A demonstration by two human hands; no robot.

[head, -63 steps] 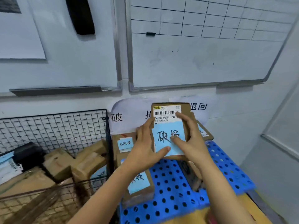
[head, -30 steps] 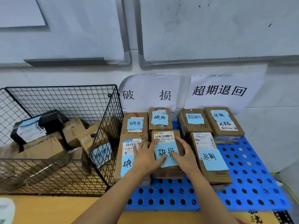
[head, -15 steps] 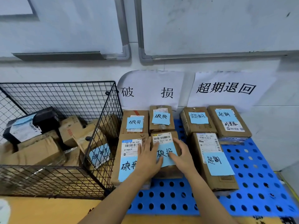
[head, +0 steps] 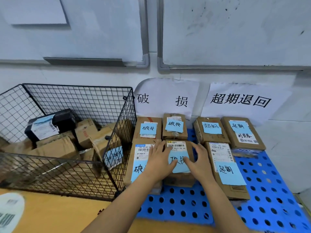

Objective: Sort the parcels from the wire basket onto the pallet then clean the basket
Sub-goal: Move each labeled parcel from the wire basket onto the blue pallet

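Note:
A brown parcel [head: 179,180] with a barcode label and a blue note lies flat on the blue perforated pallet [head: 269,190], in the front row under the left wall sign [head: 165,98]. My left hand [head: 159,161] grips its left side, thumb on the note. My right hand [head: 198,163] curls over its right side. Left of the pallet stands the black wire basket [head: 125,125], holding several cardboard parcels [head: 55,147] and a black parcel [head: 50,123].
Several other noted parcels sit on the pallet: three in the left group [head: 148,129], three in the right group [head: 225,167] under the second sign [head: 240,100]. Bare pallet extends front and right. A yellow surface [head: 50,214] lies in front of the basket.
The parcel went from raised in front of the wall down onto the pallet between the neighbouring front parcels. Both hands stayed on it. The view dropped and moved closer.

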